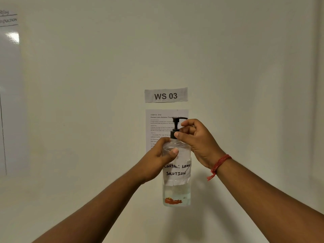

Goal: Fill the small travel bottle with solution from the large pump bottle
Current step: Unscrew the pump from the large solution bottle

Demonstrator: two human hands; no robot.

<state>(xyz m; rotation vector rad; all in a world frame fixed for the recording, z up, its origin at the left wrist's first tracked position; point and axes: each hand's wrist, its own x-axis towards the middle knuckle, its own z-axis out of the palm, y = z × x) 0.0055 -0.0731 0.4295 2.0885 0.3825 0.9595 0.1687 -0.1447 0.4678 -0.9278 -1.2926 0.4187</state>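
Note:
The large clear pump bottle (177, 181) is held up in the air in front of a wall, with a white label reading "CONTACT LENS SOLUTION" and liquid in its lower part. My left hand (158, 160) grips its upper body from the left, thumb across the front. My right hand (196, 137) pinches the black collar of the pump head (176, 126) at the bottle's neck. The pump's nozzle points to the right. The small travel bottle is not in view.
Behind the bottle a "WS 03" sign (166, 95) and a printed task sheet (161, 125) are stuck to the pale wall. A glossy whiteboard (8, 93) hangs at the far left. No table surface shows.

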